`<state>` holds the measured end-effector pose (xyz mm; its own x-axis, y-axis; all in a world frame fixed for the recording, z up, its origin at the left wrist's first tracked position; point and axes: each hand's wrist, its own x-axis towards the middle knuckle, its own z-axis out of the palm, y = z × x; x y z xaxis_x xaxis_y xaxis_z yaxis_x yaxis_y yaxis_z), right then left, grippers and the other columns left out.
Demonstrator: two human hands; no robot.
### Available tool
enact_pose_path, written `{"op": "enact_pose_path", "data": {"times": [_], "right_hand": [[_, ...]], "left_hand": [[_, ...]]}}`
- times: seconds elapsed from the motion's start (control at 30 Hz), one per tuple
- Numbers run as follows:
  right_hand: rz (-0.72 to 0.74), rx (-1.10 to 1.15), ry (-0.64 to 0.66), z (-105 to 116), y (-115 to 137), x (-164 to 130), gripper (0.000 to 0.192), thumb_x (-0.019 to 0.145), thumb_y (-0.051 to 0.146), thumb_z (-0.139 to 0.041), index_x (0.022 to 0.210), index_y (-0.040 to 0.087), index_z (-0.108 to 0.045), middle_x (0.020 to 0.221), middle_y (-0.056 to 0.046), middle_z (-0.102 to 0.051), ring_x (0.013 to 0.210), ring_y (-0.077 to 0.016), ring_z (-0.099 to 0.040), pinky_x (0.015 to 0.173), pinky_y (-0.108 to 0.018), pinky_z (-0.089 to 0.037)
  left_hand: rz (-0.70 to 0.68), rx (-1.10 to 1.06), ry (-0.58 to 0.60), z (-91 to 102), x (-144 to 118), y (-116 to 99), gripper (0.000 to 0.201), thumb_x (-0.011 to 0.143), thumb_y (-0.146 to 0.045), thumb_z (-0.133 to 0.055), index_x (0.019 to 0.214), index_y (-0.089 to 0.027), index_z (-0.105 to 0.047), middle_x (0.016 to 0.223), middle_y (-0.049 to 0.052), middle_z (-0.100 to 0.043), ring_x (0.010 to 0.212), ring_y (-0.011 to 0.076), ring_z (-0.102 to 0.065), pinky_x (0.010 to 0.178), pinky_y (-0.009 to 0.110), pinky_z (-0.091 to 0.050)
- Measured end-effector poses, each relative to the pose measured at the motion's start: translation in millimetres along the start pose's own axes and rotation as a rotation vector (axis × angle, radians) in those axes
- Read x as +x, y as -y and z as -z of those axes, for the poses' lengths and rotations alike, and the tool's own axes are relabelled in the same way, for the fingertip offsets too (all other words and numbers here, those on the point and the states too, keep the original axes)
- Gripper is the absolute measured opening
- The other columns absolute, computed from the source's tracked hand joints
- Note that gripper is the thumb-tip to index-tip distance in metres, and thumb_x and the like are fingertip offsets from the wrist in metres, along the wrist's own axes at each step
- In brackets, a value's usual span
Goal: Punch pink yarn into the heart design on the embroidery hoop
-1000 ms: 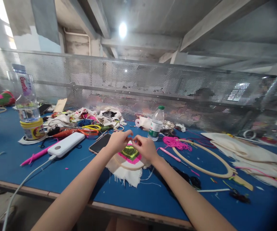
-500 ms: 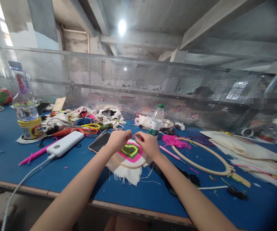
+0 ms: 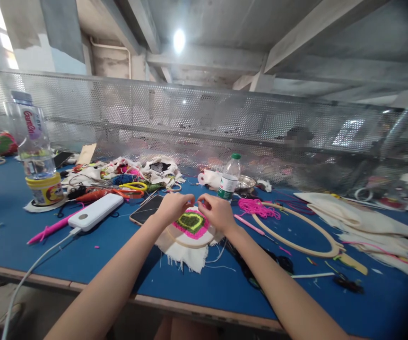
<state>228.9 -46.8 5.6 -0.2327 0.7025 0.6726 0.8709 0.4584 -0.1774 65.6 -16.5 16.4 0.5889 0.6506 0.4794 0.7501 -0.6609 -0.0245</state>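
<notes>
Both hands met over the small embroidery hoop (image 3: 189,232), which lay flat on the blue table (image 3: 125,250) a little in from the near edge, white frayed cloth (image 3: 186,257) spilling from under it toward that edge. The left hand (image 3: 173,207) was curled narrow at the hoop's far left rim, fingertips pinched together; the right hand (image 3: 219,213) was likewise pinched at the far right rim. Whether either held a needle or thread could not be told. The pink and green stitched patch (image 3: 191,222) showed between the two wrists. Just left of the left hand lay a phone (image 3: 146,209), then a white power bank (image 3: 96,212) with its cable running off the near edge. Right of the right hand: a pink tool (image 3: 250,225), near it; the large hoop (image 3: 296,231) beyond. Bare blue surface lay open between the cloth and the near edge, and to the left front.
</notes>
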Motion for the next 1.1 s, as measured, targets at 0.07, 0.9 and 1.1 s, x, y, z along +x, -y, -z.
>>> {"op": "enact_pose_path", "data": {"times": [0.07, 0.9, 1.1], "right_hand": [[-0.018, 0.013, 0.009, 0.0, -0.9, 0.5, 0.014, 0.079, 0.026, -0.045, 0.077, 0.021, -0.058, 0.061, 0.001, -0.057, 0.058, -0.0116, -0.051, 0.053, -0.021, -0.028], [0.010, 0.046, 0.069, -4.9, 3.1, -2.0, 0.015, 0.078, 0.028, -0.046, 0.072, 0.020, -0.057, 0.057, 0.001, -0.055, 0.055, -0.0110, -0.050, 0.052, -0.021, -0.027], [0.020, 0.029, 0.018, -2.8, 1.0, -2.0, 0.014, 0.078, 0.028, -0.045, 0.075, 0.020, -0.057, 0.057, 0.002, -0.053, 0.055, -0.0111, -0.049, 0.053, -0.021, -0.028]], "left_hand": [[0.018, -0.017, -0.009, -0.5, 0.5, 0.0, 0.017, 0.081, -0.029, -0.043, 0.085, -0.024, -0.058, 0.068, 0.001, -0.062, 0.063, 0.0150, -0.057, 0.052, 0.020, -0.031], [0.076, -0.093, -0.016, 0.4, -1.2, -1.5, 0.018, 0.078, -0.027, -0.043, 0.089, -0.023, -0.057, 0.066, 0.001, -0.060, 0.063, 0.0159, -0.056, 0.050, 0.021, -0.028], [0.026, -0.081, 0.036, 3.4, -1.7, -0.6, 0.018, 0.078, -0.026, -0.044, 0.086, -0.024, -0.060, 0.065, 0.002, -0.060, 0.062, 0.0160, -0.055, 0.050, 0.021, -0.028]]}}
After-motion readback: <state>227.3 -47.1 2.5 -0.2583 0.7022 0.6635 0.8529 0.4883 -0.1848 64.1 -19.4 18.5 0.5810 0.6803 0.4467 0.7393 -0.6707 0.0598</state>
